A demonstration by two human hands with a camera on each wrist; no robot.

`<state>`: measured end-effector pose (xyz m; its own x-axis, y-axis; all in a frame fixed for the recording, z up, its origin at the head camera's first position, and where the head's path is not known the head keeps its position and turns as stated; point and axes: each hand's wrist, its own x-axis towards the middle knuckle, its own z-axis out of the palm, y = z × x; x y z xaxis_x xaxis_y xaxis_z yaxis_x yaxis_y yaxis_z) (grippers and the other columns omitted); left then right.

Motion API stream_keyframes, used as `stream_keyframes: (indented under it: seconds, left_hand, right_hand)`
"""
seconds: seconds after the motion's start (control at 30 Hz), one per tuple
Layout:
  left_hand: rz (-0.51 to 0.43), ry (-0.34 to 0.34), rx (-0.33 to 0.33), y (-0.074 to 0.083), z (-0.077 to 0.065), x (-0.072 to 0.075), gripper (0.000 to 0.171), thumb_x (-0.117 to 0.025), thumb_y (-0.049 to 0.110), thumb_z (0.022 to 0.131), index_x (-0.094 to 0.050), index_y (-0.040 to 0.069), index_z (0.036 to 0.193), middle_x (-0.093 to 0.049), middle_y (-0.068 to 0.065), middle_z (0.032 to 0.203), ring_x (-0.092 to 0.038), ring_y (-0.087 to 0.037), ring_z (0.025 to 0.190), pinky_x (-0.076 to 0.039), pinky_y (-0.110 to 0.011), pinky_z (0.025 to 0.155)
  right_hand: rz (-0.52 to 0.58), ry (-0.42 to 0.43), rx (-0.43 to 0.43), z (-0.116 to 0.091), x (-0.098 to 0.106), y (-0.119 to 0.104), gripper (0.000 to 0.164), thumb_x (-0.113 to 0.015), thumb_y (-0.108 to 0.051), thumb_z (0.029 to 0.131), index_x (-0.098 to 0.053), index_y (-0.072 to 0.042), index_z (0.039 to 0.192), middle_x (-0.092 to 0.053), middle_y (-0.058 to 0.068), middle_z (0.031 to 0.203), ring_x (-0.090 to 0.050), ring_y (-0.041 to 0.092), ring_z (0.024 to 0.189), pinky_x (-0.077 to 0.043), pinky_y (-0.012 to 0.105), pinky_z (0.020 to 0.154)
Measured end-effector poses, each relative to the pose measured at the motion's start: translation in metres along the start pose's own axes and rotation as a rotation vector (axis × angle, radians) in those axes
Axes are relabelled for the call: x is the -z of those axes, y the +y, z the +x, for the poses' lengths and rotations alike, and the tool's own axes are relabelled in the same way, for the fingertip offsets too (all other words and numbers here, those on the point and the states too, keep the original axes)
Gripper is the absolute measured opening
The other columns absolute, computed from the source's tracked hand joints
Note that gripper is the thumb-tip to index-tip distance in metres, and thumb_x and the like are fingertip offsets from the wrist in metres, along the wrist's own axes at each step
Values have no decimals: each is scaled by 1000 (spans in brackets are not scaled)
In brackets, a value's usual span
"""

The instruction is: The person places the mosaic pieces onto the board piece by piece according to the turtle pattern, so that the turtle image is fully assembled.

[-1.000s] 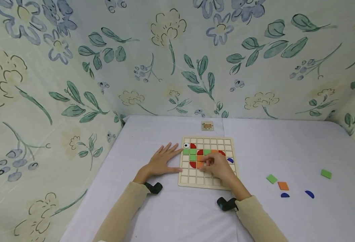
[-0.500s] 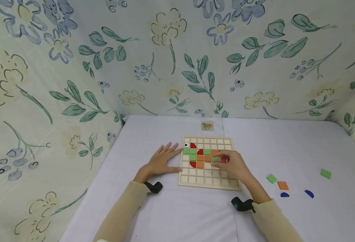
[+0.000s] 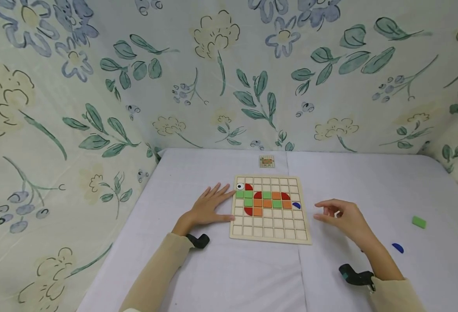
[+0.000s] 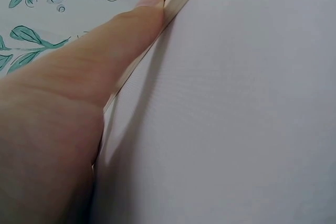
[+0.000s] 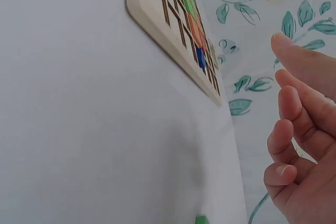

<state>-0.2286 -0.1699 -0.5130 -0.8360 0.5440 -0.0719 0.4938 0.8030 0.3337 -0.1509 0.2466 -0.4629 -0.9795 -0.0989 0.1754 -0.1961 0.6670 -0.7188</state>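
Note:
A square wooden grid board [image 3: 273, 229] lies on the white cloth, its cells partly filled with red, green and orange pieces. An eye piece [image 3: 240, 186] sits near its top left corner, and a blue half-round piece [image 3: 296, 205] lies near the right edge. My left hand [image 3: 209, 208] rests flat at the board's left edge, fingers spread, the thumb touching the rim in the left wrist view. Right of the board, my right hand [image 3: 344, 216] is in the air above the cloth. Its fingers are loosely bent, with nothing between them in the right wrist view.
A small picture card [image 3: 266, 161] lies behind the board. On the cloth at the right are a green piece [image 3: 419, 222] and a blue half-round piece [image 3: 398, 248]. The right hand and forearm cover other spots there. A floral curtain [image 3: 213, 86] hangs behind.
My right hand has moved right, off the board and over the cloth. Green and orange squares now show in the row it was covering. My left hand has stayed put.

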Motion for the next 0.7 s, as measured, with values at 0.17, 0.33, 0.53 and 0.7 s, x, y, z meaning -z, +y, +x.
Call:
stream_keyframes:
  seconds: [0.17, 0.33, 0.53, 0.7]
  left_hand:
    - [-13, 8, -6, 0, 0, 0, 94, -56, 76, 84, -21, 34, 160, -8, 4, 167, 5, -22, 152, 5, -46, 120]
    - [-25, 20, -20, 1, -1, 1, 94, -56, 76, 84, -23, 32, 160, -10, 2, 167, 3, -24, 153, 4, -49, 120]
    - [-24, 17, -16, 0, -1, 2, 94, -56, 76, 83, -22, 33, 160, -9, 3, 167, 3, -24, 152, 4, -48, 120]
    - [-17, 12, -18, -1, 0, 0, 94, -55, 77, 84, -22, 33, 160, -9, 4, 167, 4, -23, 152, 4, -48, 120]
  right_hand:
    - [-13, -6, -45, -15, 22, 22, 36, -82, -21, 84, -72, -1, 113, -55, 3, 78, -46, 14, 64, -39, 24, 45]
    - [10, -42, -105, -28, 42, 39, 42, -81, -24, 86, -70, 0, 118, -55, 3, 80, -48, 12, 66, -43, 26, 45]
    - [-23, -71, -152, -36, 53, 59, 44, -80, -24, 87, -69, 1, 121, -58, 3, 84, -51, 11, 72, -42, 25, 56]
    - [6, -104, -180, -40, 54, 68, 47, -82, -20, 85, -67, 5, 122, -59, 4, 84, -49, 13, 69, -40, 25, 56]
